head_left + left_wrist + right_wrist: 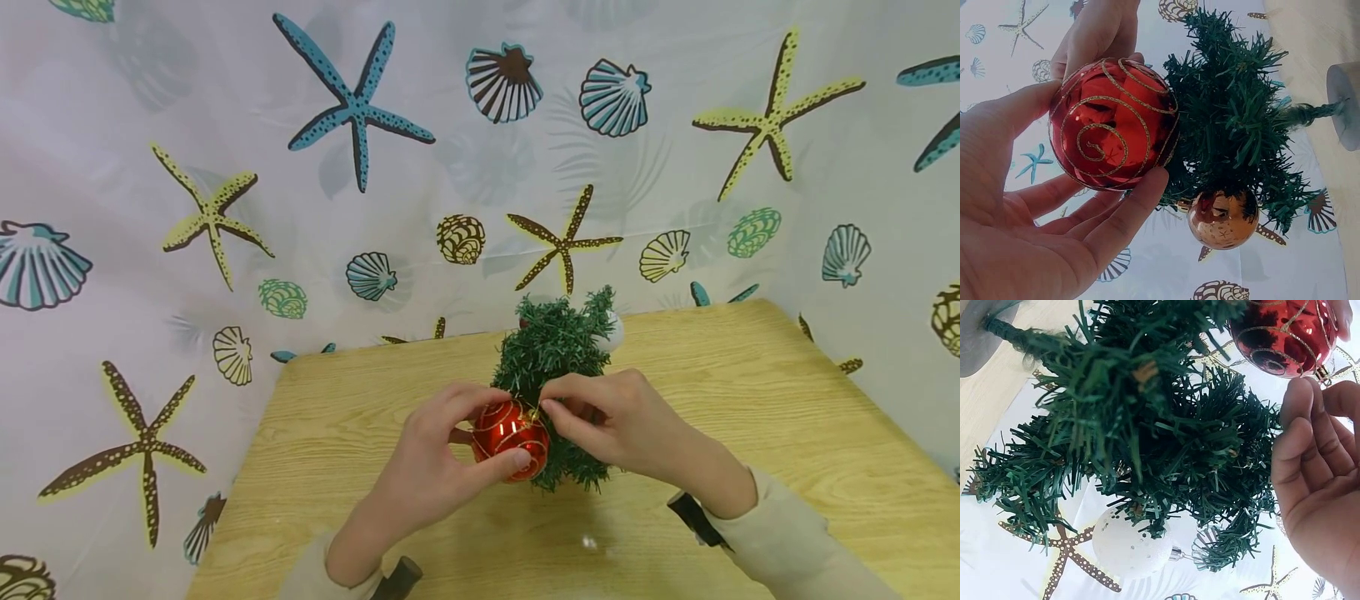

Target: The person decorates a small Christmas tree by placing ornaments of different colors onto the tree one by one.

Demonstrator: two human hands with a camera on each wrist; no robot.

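A shiny red Christmas bauble (510,440) with gold glitter swirls is held in my left hand (442,467), the thumb on its near side and fingers round the far side. At its gold cap, my right hand (622,421) pinches the thin gold hanging string between thumb and fingertips. Both hands are in front of a small green artificial Christmas tree (558,342), and the bauble is close against its branches. In the left wrist view a gold bauble (1222,220) hangs on the tree; the right wrist view shows a white bauble (1132,544).
The tree's round grey base (1344,106) stands on a light wood-grain table (360,417). Behind and on both sides hangs a white cloth (420,167) printed with starfish and shells. Dark straps (693,518) circle the wrists.
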